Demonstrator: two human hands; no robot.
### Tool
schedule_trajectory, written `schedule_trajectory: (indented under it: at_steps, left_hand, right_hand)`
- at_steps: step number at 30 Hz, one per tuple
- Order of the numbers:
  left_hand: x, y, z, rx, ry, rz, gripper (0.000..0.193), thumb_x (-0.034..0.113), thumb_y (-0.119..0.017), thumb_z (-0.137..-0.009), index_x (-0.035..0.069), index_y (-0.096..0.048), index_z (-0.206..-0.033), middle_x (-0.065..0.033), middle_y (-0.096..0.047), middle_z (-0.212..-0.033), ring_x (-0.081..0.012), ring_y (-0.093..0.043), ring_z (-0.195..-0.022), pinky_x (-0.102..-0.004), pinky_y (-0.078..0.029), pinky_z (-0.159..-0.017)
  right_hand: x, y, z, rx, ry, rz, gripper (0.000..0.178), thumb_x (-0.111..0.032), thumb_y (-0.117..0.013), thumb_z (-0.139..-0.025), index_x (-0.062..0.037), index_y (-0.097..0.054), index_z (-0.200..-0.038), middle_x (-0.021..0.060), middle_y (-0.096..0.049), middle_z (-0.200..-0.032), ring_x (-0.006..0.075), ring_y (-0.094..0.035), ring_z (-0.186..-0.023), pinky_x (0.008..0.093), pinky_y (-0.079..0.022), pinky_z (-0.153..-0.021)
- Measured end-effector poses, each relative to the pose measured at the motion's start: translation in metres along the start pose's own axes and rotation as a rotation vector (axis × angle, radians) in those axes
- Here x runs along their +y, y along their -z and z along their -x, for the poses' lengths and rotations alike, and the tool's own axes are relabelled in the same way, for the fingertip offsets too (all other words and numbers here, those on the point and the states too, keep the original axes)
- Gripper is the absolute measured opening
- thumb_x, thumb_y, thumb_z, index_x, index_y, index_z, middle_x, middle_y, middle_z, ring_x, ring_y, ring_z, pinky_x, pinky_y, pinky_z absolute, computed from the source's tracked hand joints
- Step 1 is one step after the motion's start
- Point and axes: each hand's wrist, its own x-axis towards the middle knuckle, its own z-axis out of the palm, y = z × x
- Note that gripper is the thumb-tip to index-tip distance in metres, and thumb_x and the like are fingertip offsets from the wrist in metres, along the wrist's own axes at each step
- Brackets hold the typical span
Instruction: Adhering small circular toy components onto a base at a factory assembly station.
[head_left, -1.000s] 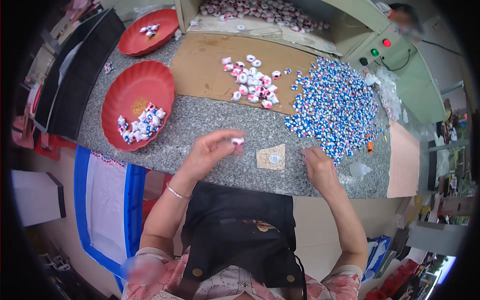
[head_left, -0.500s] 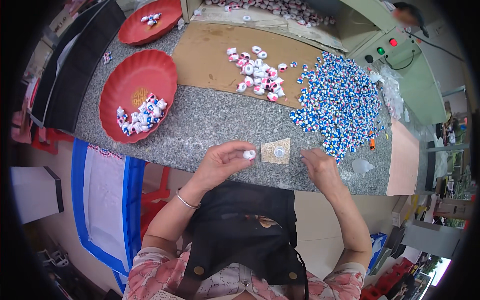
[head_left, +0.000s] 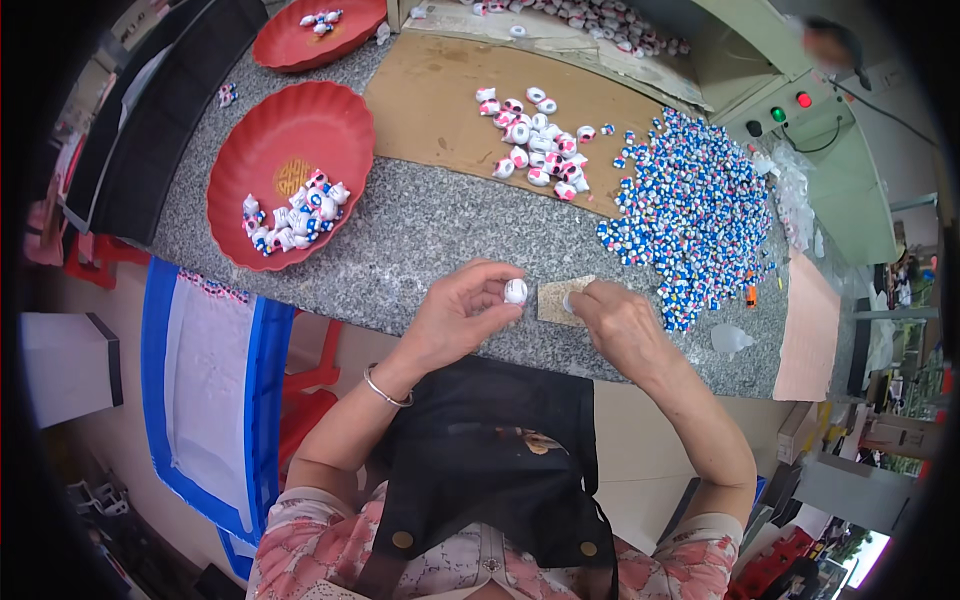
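My left hand (head_left: 455,315) pinches a small rounded white plastic figurine piece (head_left: 515,291) between thumb and fingers, just above the counter's front edge. Close by on its right lies a small speckled beige tile (head_left: 551,306) with a little round clear disc (head_left: 569,302) on it. Over the tile's right side, my right hand (head_left: 632,328) has its fingertips pressed together at the disc; whatever they pinch is hidden. Beyond my hands, several white-and-pink figurine pieces (head_left: 540,142) lie on a cardboard sheet (head_left: 430,100). To their right spreads a heap of tiny blue-and-white figurine parts (head_left: 690,225).
A scalloped red bowl (head_left: 290,120) with several assembled figurines stands left; another red bowl (head_left: 320,45) is behind it. A pale green machine housing (head_left: 830,190) with buttons borders the far right. Pink sheet (head_left: 808,320) and a clear plastic piece (head_left: 731,338) lie right. Blue crate (head_left: 262,400) below left.
My right hand has moved left from the bare counter onto the tile, its fingertips now at the clear disc. My left hand keeps the white piece, now turned to another side.
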Motion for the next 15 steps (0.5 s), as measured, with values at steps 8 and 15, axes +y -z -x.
schedule_trajectory:
  at_steps: [8, 15]
  left_hand:
    - [-0.016, -0.016, -0.009, 0.091, -0.226, -0.504, 0.033, -0.009, -0.072, -0.080, -0.002, -0.064, -0.112, -0.0101, -0.063, -0.109, -0.0158, -0.066, -0.097, -0.0269, -0.058, -0.080]
    - [-0.018, -0.039, -0.012, 0.001, -0.406, -0.623, 0.035, -0.004, -0.075, -0.079, -0.001, -0.066, -0.113, -0.0118, -0.067, -0.107, -0.0171, -0.067, -0.086, -0.0284, -0.057, -0.072]
  right_hand:
    - [-0.010, 0.005, 0.005, 0.196, -0.260, -0.324, 0.015, 0.002, -0.067, -0.084, -0.0004, -0.070, -0.099, 0.0097, -0.065, -0.083, 0.0226, -0.065, -0.069, 0.0328, -0.053, -0.062]
    - [-0.023, -0.002, 0.019, 0.206, -0.780, -1.267, 0.012, -0.005, -0.068, -0.092, 0.0017, -0.072, -0.101, 0.0029, -0.067, -0.083, 0.0087, -0.065, -0.079, 0.0229, -0.054, -0.069]
